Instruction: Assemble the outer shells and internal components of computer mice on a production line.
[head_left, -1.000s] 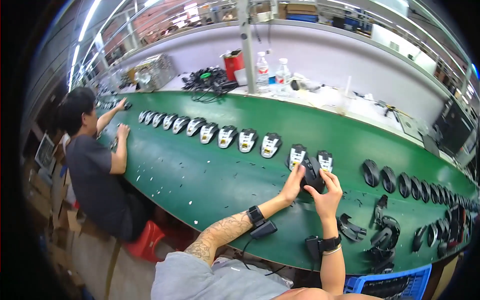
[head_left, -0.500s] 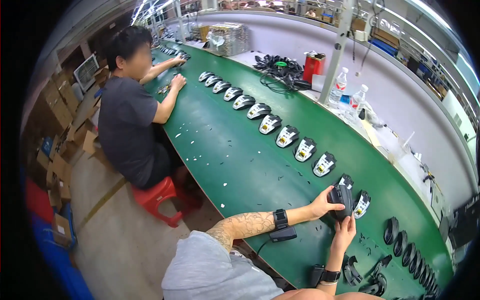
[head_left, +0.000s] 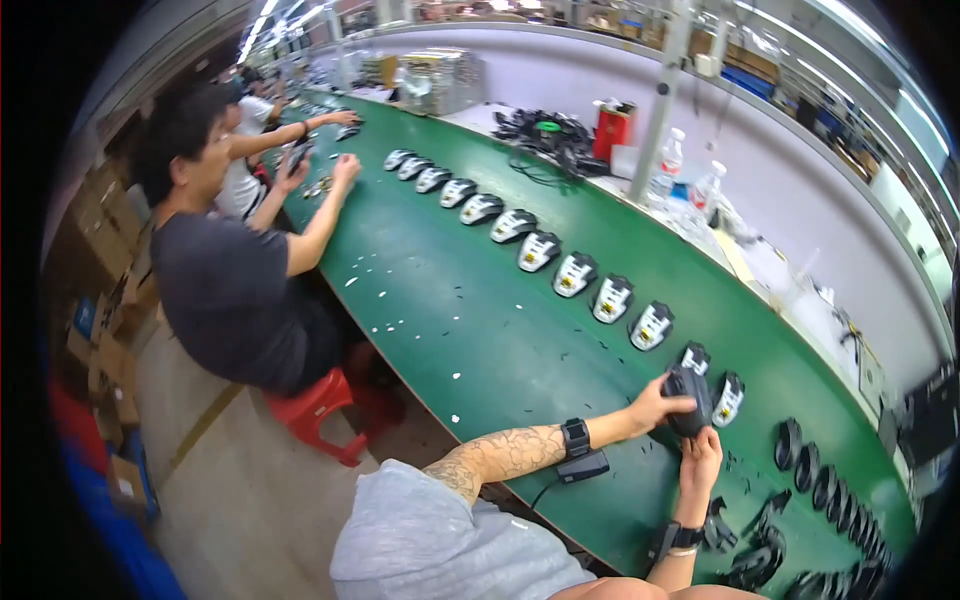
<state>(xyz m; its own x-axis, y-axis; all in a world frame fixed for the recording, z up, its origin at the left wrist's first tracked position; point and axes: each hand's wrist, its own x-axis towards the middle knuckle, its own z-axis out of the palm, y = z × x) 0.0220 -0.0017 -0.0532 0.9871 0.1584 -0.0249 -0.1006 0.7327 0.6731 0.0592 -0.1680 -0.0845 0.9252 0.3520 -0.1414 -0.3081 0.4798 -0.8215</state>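
Note:
Both my hands grip a black computer mouse [head_left: 690, 402] above the green bench. My left hand [head_left: 657, 408] wraps its side, thumb lying across the front of it. From below, my right hand [head_left: 702, 456] pinches its near end, and the fingertips are partly hidden. Just beyond stand two partly assembled mice with white and black bodies, one mouse [head_left: 694, 358] half behind the held one and another mouse [head_left: 730, 398] to its right. Loose curved black plastic parts [head_left: 768, 550] lie to the right of my right wrist.
A long row of white and black mice [head_left: 575, 273] runs up the bench [head_left: 480, 340]. Black shells [head_left: 808, 465] line up at the right. Small black and white scraps dot the surface. A co-worker [head_left: 225, 260] sits at the left on a red stool [head_left: 318, 405]; bottles [head_left: 667, 165] stand behind.
My hands stay on the mouse, which has tilted slightly. The view has shifted a little. At the left the co-worker leans back, and another person's arm now shows behind.

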